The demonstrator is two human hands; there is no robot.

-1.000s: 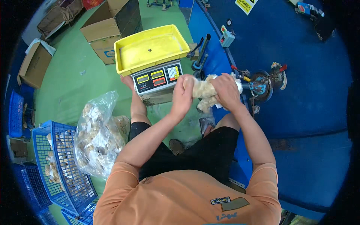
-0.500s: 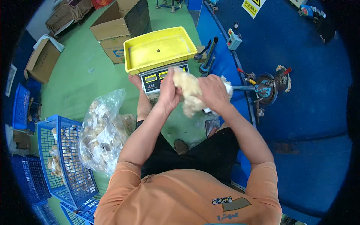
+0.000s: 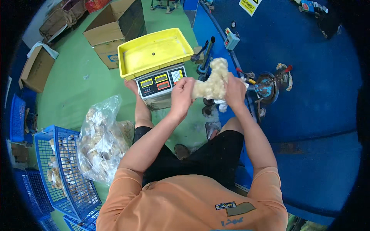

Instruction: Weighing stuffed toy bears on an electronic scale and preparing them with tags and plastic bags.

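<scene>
Both hands raised, fingers curled shut, arms bent fwd.

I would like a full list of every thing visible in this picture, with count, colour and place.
pale lumpy bundle: 1, cream-white, held up between both hands in front of the scale
weighing scale: 1, grey with coloured display panels, on the green floor ahead of the person
yellow tray: 1, yellow, on top of the scale
clear plastic bag: 1, transparent, full of pale pieces, at the person's left
blue crates: at least 3, blue, lower left
cardboard boxes: about 4, brown, upper left
blue machine: 1, blue, at the right
metal fixture: 1, blue-grey with red parts, on the machine
left hand: 1, gripping the bundle's left end
right hand: 1, gripping the bundle's right side
</scene>
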